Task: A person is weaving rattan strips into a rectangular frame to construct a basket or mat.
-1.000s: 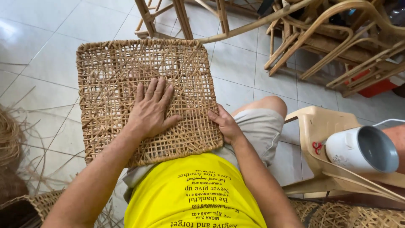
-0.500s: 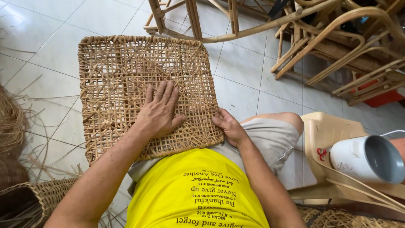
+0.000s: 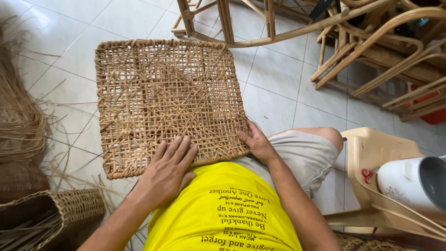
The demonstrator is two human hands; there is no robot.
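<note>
Woven cane panel (image 3: 167,104), squarish with rounded corners, resting on the lap and reaching out over the tiled floor (image 3: 278,100); pale straw to tan in colour, open lattice of crossing strands, bound by a thicker braided rim; weave loose and uneven, wider gaps toward the far left, denser diagonal strands through the middle. Lying nearly flat, face up, turned a little so the near edge slants down to the left; sides close to equal, long axis hard to call, perhaps slightly longer running away from the body.

Left hand (image 3: 169,174) flat on the near edge, palm down, fingers spread wide and pointing away over the weave, gripping nothing. Right hand (image 3: 256,143) at the near right corner, thumb on top of the rim, fingers curled round the edge, pinching the corner.

Yellow shirt (image 3: 227,209) just below the panel; grey shorts (image 3: 304,155) under the right wrist. Loose cane strands (image 3: 18,111) heaped at the left; small woven basket (image 3: 65,211) at the lower left; bent-cane chair frames (image 3: 367,42) stacked at the far right; beige plastic chair (image 3: 376,153) beside the knee, white pot (image 3: 409,181) on it.
</note>
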